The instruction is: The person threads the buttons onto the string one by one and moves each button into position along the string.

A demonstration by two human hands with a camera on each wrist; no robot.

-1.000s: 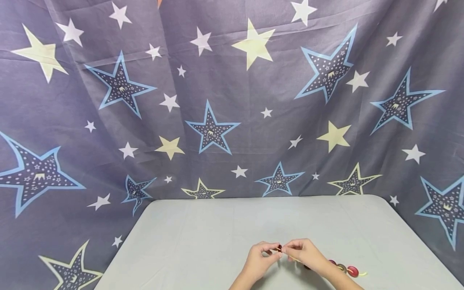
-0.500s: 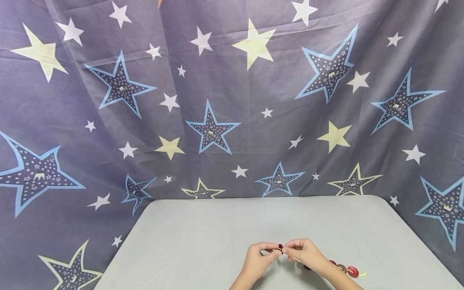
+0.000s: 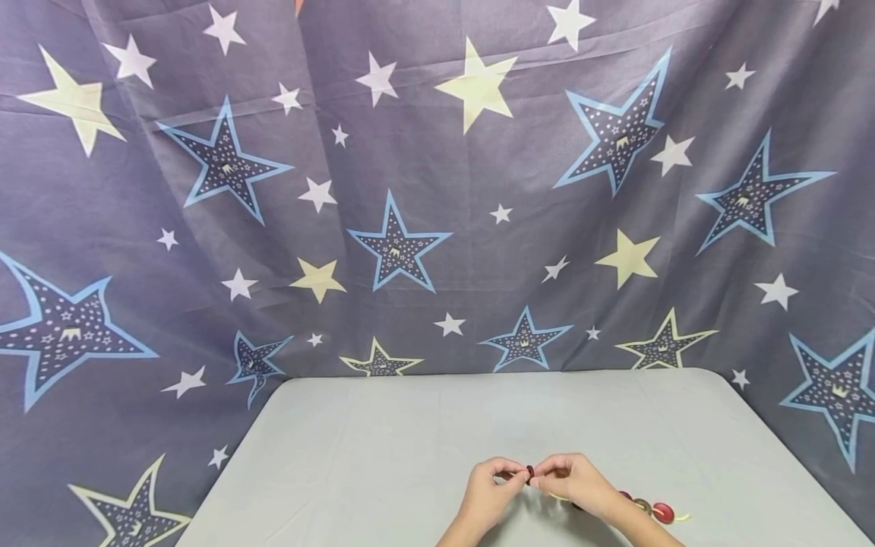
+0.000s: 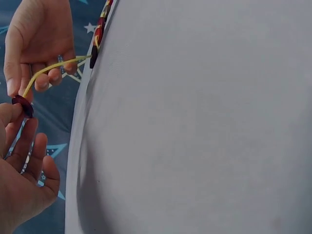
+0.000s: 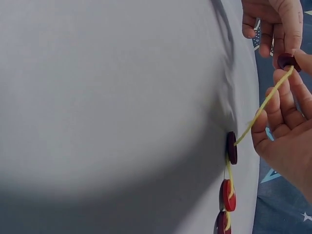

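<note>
Between my two hands is a dark red button (image 3: 529, 475) with a yellow cord (image 5: 268, 100) running from it. My left hand (image 3: 488, 490) grips the button with thumb and finger from the left. From the right, the thumb and fingertip of my right hand (image 3: 577, 486) pinch the same button at its edge, where the cord comes out. In the right wrist view the cord slants down past the right fingers to a dark button (image 5: 232, 147), with a red button (image 5: 228, 195) below it on the cord. The cord's end near the left fingers is hidden.
More strung buttons lie on the pale tabletop (image 3: 383, 441) beside the right forearm, ending in a red button (image 3: 663, 513) and a short cord tail (image 3: 682, 517). A star-patterned cloth (image 3: 437, 228) hangs behind the table.
The button between the hands has turned slightly and sits a little lower. Yellow cord that showed beside it in the earlier frames is now out of sight there. Both hands have barely shifted.
</note>
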